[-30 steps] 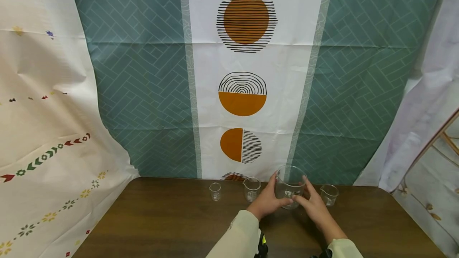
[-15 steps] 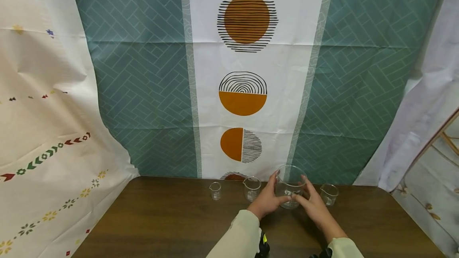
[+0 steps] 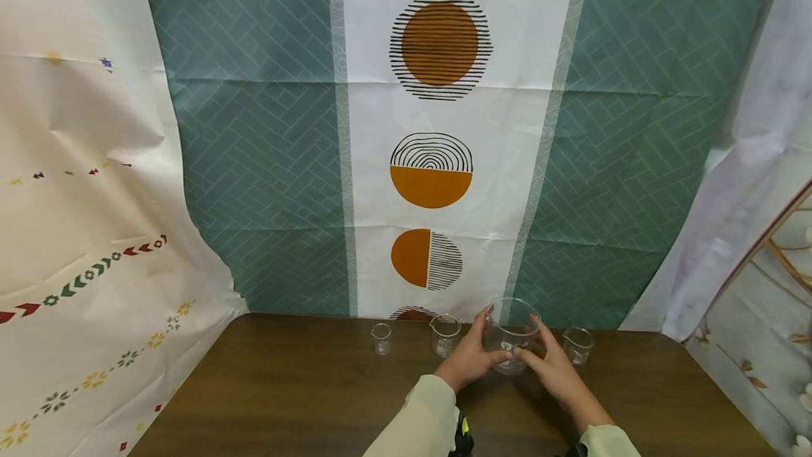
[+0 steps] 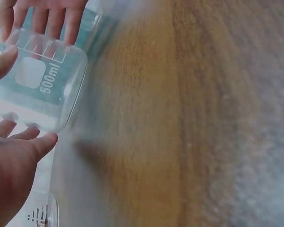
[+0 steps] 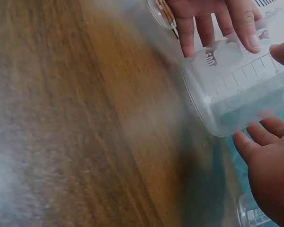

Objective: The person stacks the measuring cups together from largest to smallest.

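1. Behind brown table, green-and-white cloth with orange round shapes.
2. Between left hand and right hand, large glass beaker; contact with table impossible to tell.
3. Gripped from both sides with spread, curved fingers, thumbs on near side.
4. Left of it, small beaker and smallest beaker; to right, another beaker.

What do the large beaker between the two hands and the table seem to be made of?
Large beaker: probably glass, clear and glossy; the teal backdrop shows through its wall, though clear plastic is possible. Table: brown wood or wood-look laminate with some sheen; streaky grain shows in both wrist views.
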Demonstrator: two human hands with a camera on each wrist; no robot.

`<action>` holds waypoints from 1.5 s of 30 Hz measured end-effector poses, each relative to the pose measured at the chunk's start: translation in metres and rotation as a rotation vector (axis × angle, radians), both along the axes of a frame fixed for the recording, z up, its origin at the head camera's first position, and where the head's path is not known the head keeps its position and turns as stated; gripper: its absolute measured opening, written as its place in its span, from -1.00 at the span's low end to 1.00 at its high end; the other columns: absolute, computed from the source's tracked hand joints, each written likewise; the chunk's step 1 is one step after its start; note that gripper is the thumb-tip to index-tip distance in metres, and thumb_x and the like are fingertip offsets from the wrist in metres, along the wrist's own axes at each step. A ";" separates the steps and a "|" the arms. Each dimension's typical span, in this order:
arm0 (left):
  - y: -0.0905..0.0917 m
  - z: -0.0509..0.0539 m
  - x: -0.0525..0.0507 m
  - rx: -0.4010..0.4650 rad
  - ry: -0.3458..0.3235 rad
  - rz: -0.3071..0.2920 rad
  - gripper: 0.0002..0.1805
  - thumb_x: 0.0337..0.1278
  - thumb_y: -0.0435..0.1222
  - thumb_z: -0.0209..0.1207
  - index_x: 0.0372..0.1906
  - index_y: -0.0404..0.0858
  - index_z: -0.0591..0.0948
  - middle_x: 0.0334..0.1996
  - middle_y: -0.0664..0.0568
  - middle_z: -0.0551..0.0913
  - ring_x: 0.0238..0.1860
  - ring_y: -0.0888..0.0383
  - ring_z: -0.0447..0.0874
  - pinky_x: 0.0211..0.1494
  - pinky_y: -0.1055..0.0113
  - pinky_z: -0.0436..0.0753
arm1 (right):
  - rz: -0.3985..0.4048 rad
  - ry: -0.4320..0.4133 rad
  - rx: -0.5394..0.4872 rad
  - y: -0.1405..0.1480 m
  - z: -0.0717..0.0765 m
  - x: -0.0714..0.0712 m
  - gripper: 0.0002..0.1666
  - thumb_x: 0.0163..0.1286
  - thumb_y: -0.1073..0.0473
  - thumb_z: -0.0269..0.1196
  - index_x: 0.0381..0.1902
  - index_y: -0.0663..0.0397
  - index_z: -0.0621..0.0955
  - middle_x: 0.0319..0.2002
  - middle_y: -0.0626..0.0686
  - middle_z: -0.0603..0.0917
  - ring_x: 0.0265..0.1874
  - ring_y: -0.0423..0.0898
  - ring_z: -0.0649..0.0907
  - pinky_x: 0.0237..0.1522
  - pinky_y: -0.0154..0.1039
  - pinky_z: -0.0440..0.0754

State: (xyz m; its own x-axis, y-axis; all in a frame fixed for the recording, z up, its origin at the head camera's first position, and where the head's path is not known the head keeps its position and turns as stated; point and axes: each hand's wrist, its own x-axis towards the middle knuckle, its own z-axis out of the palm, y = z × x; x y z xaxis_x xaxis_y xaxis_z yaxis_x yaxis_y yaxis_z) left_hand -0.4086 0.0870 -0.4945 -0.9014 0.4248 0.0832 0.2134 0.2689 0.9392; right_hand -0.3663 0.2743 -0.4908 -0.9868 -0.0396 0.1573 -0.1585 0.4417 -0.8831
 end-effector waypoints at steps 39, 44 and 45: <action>-0.049 0.004 0.038 0.060 0.060 -0.053 0.00 0.03 -0.16 0.40 0.48 0.24 0.03 0.42 -0.14 0.26 0.40 -0.18 0.28 0.27 -0.15 0.44 | 0.046 0.178 0.043 -0.039 0.000 0.043 -0.09 0.35 0.10 0.27 0.49 0.16 0.06 0.31 0.42 0.35 0.32 0.36 0.37 0.22 0.12 0.44; -0.059 0.007 0.046 0.055 0.061 -0.054 -0.01 0.02 -0.18 0.41 0.46 0.26 0.06 0.41 -0.18 0.27 0.40 -0.18 0.29 0.23 -0.13 0.48 | 0.040 0.173 0.037 -0.045 -0.001 0.049 -0.07 0.33 0.07 0.30 0.50 0.10 0.07 0.30 0.40 0.38 0.30 0.36 0.40 0.20 0.05 0.48; -0.060 0.007 0.047 0.056 0.064 -0.055 -0.01 0.01 -0.19 0.41 0.46 0.25 0.06 0.41 -0.19 0.28 0.39 -0.18 0.29 0.23 -0.14 0.48 | 0.039 0.171 0.037 -0.046 -0.001 0.050 -0.06 0.32 0.07 0.30 0.50 0.09 0.07 0.30 0.39 0.38 0.30 0.36 0.40 0.20 0.04 0.49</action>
State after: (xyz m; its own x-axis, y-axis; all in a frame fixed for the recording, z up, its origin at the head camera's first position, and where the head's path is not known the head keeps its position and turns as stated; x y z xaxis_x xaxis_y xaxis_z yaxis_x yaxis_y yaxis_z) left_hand -0.3617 0.0266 -0.4876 -0.8688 0.4668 0.1652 0.2868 0.2024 0.9364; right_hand -0.3162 0.2284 -0.4917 -0.9432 -0.0863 0.3208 -0.3230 0.4635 -0.8251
